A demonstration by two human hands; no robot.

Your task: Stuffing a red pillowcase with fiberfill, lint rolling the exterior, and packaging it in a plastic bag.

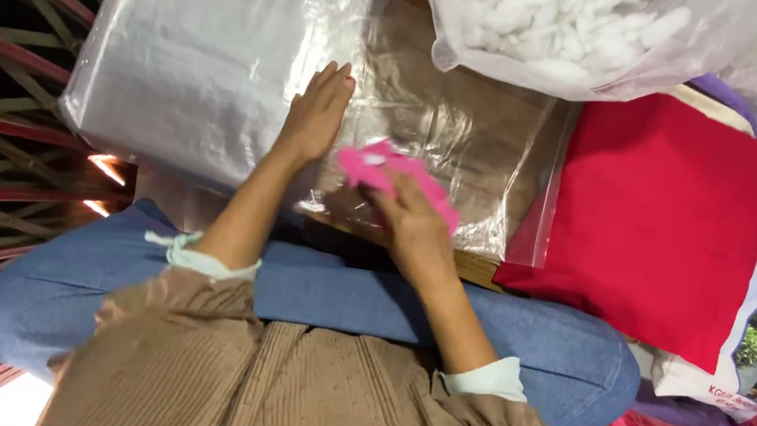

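Pink cloth [396,177] at frame centre, gripped in right hand [412,223], left hand [315,117] just beside it, fingers flat and spread on clear plastic bag [223,46], red cushion [661,217] at right.

A small pink cloth [385,172] is sitting bunched and crumpled on a clear plastic bag [452,133], its folds rising unevenly. The bag is lying flat and wrinkled over a brown board, glinting with light. Beside it a larger cloudy plastic sheet [193,42] is lying smooth.
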